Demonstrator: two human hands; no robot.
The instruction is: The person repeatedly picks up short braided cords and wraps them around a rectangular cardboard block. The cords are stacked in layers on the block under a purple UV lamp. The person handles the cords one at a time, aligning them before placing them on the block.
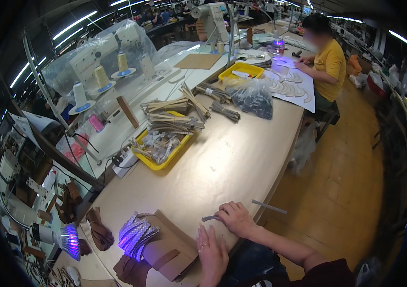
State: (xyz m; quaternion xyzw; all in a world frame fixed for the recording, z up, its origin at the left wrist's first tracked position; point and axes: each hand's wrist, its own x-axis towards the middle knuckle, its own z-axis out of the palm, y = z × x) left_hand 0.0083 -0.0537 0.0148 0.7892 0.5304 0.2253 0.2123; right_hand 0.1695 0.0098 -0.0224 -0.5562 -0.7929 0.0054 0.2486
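Note:
My right hand (237, 220) is at the table's near edge, its fingers closed over a narrow grey strip (208, 218). One short end of that strip shows at the fingertips. A flat grey strip (269, 206) juts past the table edge beyond this hand; I cannot tell if both are one piece. With fingers stretched out, my left hand (213, 253) lies just nearer to me, holding nothing visible. Left of it rests a brown cardboard piece (170, 248). A bundle of pale braided strips (136, 237) lies against the cardboard, lit purple by a lamp (69, 241).
A yellow tray (158, 165) holds bagged pieces, with bundled strips (174, 117) beside and over it. Farther off are a bag of dark pieces (253, 98), a yellow basket (241, 70) and a person in yellow (330, 62). Sewing machines (103, 55) stand left.

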